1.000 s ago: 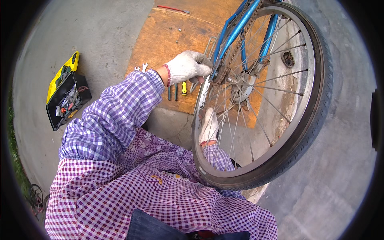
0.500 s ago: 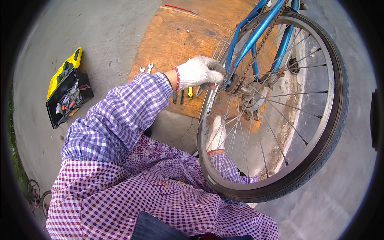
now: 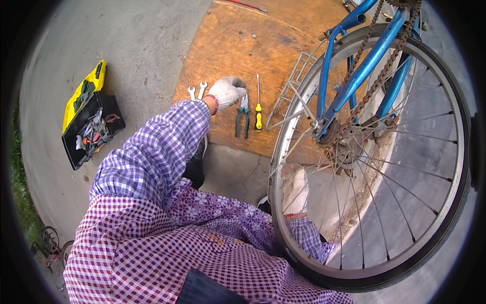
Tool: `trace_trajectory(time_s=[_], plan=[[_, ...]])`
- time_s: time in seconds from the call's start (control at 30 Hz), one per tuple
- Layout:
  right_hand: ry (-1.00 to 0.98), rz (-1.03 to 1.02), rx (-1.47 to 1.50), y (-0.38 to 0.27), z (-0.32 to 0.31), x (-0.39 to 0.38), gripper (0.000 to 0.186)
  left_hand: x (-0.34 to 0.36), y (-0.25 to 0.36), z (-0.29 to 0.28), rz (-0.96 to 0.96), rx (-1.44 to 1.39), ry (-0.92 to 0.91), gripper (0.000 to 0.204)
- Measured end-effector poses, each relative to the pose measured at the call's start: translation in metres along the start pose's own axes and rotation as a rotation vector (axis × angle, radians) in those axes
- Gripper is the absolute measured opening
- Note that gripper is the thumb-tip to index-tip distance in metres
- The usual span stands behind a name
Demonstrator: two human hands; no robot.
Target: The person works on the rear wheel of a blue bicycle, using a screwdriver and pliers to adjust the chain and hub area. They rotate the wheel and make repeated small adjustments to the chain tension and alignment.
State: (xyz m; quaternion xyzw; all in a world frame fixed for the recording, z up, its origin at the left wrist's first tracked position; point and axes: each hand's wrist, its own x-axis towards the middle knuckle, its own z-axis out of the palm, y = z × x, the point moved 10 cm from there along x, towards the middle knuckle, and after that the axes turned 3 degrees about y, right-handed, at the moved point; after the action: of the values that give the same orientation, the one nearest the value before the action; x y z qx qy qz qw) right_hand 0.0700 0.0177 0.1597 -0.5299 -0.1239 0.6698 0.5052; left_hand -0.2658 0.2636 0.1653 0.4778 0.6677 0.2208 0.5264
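A blue bicycle frame [image 3: 362,76] with its rear wheel [image 3: 433,251] fills the right side, a rusty chain [image 3: 378,80] running to the hub [image 3: 349,147]. My left hand [image 3: 228,92], in a white knit glove, is over the wooden board with its fingers curled together. Whatever may be in them is hidden. Just beside it lie green-handled pliers [image 3: 242,119] and a yellow screwdriver [image 3: 258,116]. Seen through the spokes, my right hand [image 3: 296,192], also gloved, is below the hub; its fingers are not clear enough to read.
Two open-end wrenches [image 3: 202,89] rest on the wooden board [image 3: 212,45], with several small metal parts [image 3: 254,36] and a red-handled tool [image 3: 245,5] farther off. An open black and yellow toolbox [image 3: 96,129] is on the concrete at left. The wire rack [image 3: 298,83] sticks out beside the wheel.
My left hand has left the wheel's axle area and moved left to above the pliers. The bicycle sits farther right in view, and my right hand stays behind the spokes.
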Motion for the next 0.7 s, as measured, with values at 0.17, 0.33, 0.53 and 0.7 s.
trace_trajectory(time_s=[0.17,0.33,0.53,0.7], plan=[[-0.054,0.017,-0.006,-0.004,0.043,-0.078,0.051,-0.021,0.03,-0.097,0.154,0.191,0.296,0.042],[-0.124,0.05,-0.044,0.029,0.111,-0.126,0.046,-0.038,0.012,-0.221,0.22,0.336,0.544,0.038],[-0.044,0.172,-0.134,0.15,0.135,-0.1,0.037,0.007,-0.125,-0.275,0.04,0.725,0.518,0.034],[-0.059,0.202,-0.285,0.191,0.105,-0.089,0.057,0.021,-0.183,-0.27,0.105,1.003,0.551,0.036]])
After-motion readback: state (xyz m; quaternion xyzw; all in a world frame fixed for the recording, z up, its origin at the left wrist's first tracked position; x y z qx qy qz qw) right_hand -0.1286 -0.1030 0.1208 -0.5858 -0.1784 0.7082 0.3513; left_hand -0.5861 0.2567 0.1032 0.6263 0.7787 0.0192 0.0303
